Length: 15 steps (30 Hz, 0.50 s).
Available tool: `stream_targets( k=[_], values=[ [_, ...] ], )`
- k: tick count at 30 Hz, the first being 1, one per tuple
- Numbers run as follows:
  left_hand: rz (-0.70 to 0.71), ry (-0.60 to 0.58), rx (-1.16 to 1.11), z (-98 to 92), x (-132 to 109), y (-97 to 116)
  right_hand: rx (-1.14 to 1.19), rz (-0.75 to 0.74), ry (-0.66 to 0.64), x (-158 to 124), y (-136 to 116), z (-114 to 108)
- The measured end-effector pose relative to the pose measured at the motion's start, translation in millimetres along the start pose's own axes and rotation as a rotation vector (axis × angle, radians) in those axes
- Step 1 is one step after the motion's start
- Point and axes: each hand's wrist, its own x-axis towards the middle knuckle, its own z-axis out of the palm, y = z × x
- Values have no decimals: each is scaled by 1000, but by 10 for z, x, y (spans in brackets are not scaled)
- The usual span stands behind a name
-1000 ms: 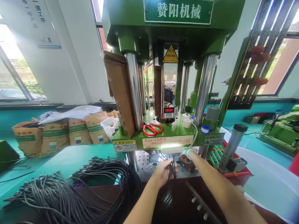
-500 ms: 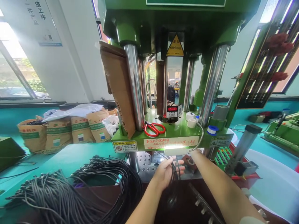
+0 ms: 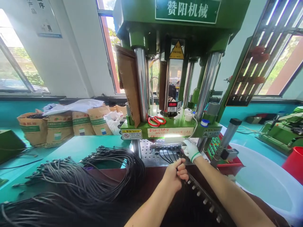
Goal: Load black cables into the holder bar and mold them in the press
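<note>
My left hand [image 3: 177, 173] is closed round a bunch of black cables [image 3: 168, 155] that run forward into a metal mould fixture [image 3: 165, 146] under the green press [image 3: 180, 63]. My right hand [image 3: 190, 150], in a white glove, rests closed at the right end of that fixture; what it grips is hidden. The fixture sits on a perforated metal plate [image 3: 149, 156]. A dark bar with metal pegs [image 3: 204, 200] lies under my right forearm.
Large heaps of black cables [image 3: 78, 179] cover the teal table at left. Brown paper sacks [image 3: 59, 127] stand behind. Red scissors [image 3: 156, 120] and tape rolls [image 3: 188, 115] lie on the press platform. A white tub [image 3: 267, 183] and red bucket [image 3: 294, 164] sit at right.
The fixture with the cable ends has come out from under the press towards me. My left hand has closed round the cables and drawn back. My right hand moved down onto the fixture's end.
</note>
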Motion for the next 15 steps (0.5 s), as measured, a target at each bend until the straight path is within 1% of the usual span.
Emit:
stream_targets(
  k=[2,4,8,11,13,14,15],
  values=[
    [-9,3,-13,-26,-117,-100,26,22,34,-41,1,-3],
    [-24,-21,11,-61,-260,-205,44,36,78,-72,-4,-26],
    [21,-47,56,-147,-534,-430,87,47,138,-148,3,-92],
    [30,-52,205,-239,-652,-585,114,0,132,-215,21,-111],
    [59,-106,300,-278,-725,-606,116,-23,127,-245,38,-131],
    [94,-149,322,-274,-778,-564,111,-21,131,-252,51,-153],
    [139,-201,326,-247,-850,-478,105,-9,135,-255,67,-186]
  ],
)
